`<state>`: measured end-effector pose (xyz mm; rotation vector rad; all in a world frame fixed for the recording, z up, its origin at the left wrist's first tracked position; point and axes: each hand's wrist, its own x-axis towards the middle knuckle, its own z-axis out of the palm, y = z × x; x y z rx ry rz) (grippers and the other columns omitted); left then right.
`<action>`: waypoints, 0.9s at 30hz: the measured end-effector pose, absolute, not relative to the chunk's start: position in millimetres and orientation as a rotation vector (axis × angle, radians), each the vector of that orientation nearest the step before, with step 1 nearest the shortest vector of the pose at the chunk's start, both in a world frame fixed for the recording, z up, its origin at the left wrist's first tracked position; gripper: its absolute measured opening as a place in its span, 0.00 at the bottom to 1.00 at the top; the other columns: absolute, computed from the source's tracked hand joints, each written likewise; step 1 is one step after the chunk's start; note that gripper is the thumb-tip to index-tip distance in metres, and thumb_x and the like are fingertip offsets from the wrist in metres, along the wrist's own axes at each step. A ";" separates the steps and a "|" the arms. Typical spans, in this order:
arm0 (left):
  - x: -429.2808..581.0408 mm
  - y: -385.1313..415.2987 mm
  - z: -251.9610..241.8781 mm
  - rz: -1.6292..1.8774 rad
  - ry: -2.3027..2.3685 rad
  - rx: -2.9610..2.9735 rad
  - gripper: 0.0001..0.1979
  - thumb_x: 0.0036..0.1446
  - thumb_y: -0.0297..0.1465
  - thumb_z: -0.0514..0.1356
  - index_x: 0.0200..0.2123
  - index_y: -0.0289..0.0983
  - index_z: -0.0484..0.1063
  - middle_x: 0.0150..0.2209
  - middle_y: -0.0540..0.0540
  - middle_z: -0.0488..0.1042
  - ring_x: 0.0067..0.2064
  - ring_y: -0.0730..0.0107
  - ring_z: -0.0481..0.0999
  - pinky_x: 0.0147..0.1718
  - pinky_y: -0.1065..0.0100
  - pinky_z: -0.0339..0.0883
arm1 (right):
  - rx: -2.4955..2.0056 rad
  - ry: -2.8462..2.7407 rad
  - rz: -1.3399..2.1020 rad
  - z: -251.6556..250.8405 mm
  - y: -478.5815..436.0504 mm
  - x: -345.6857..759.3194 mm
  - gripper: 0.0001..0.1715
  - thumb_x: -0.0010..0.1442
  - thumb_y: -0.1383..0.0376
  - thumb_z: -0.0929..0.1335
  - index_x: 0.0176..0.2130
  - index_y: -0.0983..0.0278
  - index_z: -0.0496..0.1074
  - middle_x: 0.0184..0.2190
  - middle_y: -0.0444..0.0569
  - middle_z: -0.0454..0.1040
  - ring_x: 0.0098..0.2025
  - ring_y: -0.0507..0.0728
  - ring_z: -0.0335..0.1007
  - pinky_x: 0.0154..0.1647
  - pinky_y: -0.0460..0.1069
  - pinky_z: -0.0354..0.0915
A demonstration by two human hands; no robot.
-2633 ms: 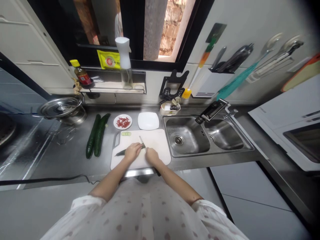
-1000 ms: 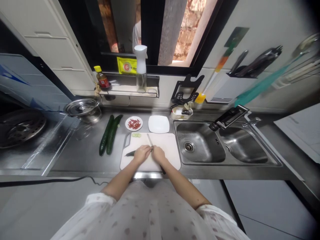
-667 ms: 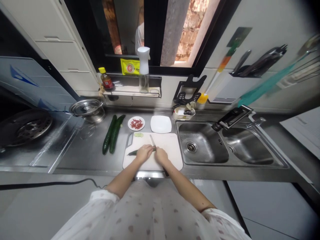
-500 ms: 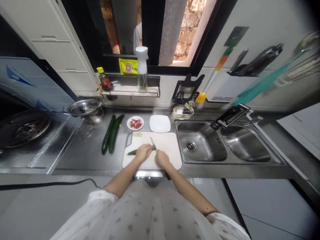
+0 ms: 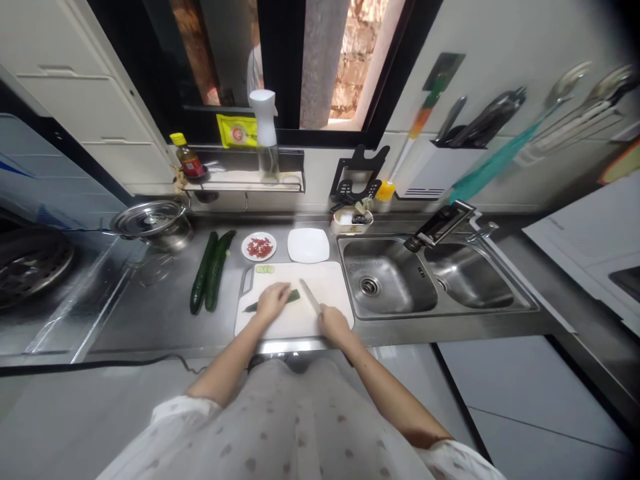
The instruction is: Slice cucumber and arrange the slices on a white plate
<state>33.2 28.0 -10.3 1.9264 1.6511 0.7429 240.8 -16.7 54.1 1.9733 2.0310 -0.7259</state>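
Observation:
A white cutting board (image 5: 327, 277) lies on the steel counter in front of me. My left hand (image 5: 273, 301) is curled down over a piece of cucumber (image 5: 293, 296), whose green ends stick out on both sides. My right hand (image 5: 334, 325) grips the handle of a knife (image 5: 310, 296); its blade points up and left, a short gap to the right of the cucumber's cut end. Three cucumber slices (image 5: 265, 269) lie at the board's far left corner.
Two whole cucumbers (image 5: 210, 270) lie left of the board. Behind it sit a small plate of red bits (image 5: 259, 246) and a white square plate (image 5: 308, 245). A double sink (image 5: 430, 280) is to the right, a lidded pot (image 5: 150, 221) to the left.
The knife in my right hand has pulled back to the right, away from my left hand, so a gap shows between blade and cucumber. The view has swung slightly.

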 end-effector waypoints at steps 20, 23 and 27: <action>34.0 39.8 43.4 0.678 1.142 1.645 0.22 0.51 0.40 0.66 0.47 0.36 0.76 0.49 0.42 0.77 0.50 0.60 0.75 0.53 0.63 0.67 | 1.903 2.622 -0.017 58.7 -17.7 262.0 0.30 0.63 0.70 0.60 0.62 0.55 0.63 0.57 0.57 0.64 0.48 0.61 0.58 0.53 0.57 0.47; 37.4 42.1 43.9 0.660 1.118 1.655 0.17 0.51 0.39 0.65 0.42 0.35 0.78 0.42 0.44 0.80 0.44 0.63 0.77 0.48 0.65 0.68 | 1.878 2.632 -0.039 60.3 -19.2 260.8 0.29 0.63 0.70 0.59 0.62 0.55 0.64 0.57 0.57 0.65 0.48 0.61 0.58 0.54 0.57 0.47; 39.8 46.1 39.5 0.657 1.187 1.637 0.14 0.51 0.38 0.64 0.37 0.35 0.78 0.34 0.45 0.80 0.35 0.66 0.76 0.39 0.67 0.70 | 1.869 2.624 -0.064 57.8 -20.0 261.6 0.29 0.63 0.70 0.60 0.61 0.54 0.65 0.56 0.56 0.65 0.47 0.61 0.59 0.54 0.56 0.47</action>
